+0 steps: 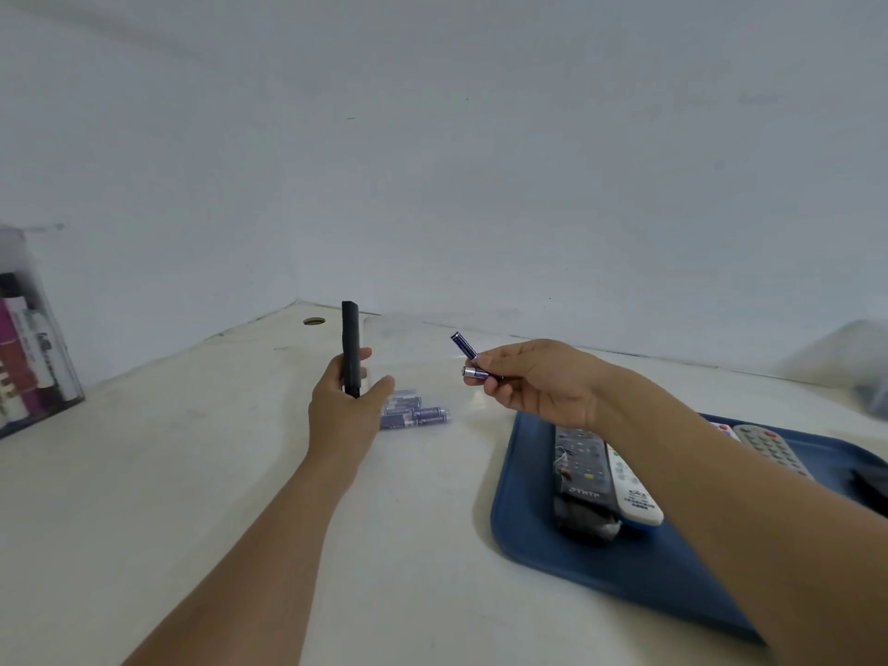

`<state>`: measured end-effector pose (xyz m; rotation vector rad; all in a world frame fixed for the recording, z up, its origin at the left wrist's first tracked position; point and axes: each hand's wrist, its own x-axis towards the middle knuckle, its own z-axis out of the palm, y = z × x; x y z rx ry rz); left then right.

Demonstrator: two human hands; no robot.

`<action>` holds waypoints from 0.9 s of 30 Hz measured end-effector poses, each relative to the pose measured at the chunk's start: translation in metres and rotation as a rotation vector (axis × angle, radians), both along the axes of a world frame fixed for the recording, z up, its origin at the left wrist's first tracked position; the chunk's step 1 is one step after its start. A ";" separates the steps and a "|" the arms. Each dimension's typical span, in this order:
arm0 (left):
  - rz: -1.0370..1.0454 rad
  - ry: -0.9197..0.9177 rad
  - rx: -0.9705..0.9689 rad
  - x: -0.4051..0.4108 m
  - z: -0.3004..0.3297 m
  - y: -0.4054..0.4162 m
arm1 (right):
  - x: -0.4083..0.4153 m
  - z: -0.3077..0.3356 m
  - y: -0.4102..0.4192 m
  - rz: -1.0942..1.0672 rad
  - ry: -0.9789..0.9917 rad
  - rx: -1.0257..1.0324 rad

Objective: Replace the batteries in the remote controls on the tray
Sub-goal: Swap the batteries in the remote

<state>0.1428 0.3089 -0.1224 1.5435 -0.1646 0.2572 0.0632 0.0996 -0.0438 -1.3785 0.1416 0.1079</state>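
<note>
My left hand (pixel 348 401) grips a slim black remote (pixel 351 346) upright above the white table, seen edge-on. My right hand (pixel 533 379) pinches two dark blue batteries (pixel 468 358), one pointing up-left, the other sideways to the left. Several more blue batteries (pixel 415 413) lie in a clear bag on the table between my hands, partly hidden by my left hand. A blue tray (pixel 538 535) at the right holds a dark remote (pixel 579 466), a white remote (pixel 632 487) and a grey remote (pixel 771 447); my right forearm covers part of the tray.
A clear box (pixel 29 348) with coloured items stands at the far left edge. A round cable hole (pixel 314 321) sits near the table's back corner. White walls close the back. A blurred grey object (pixel 860 367) lies at the far right.
</note>
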 end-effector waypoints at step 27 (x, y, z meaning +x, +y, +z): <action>-0.873 0.480 -0.285 -0.152 0.053 -0.239 | -0.157 -0.015 -0.164 -0.610 -0.422 -0.468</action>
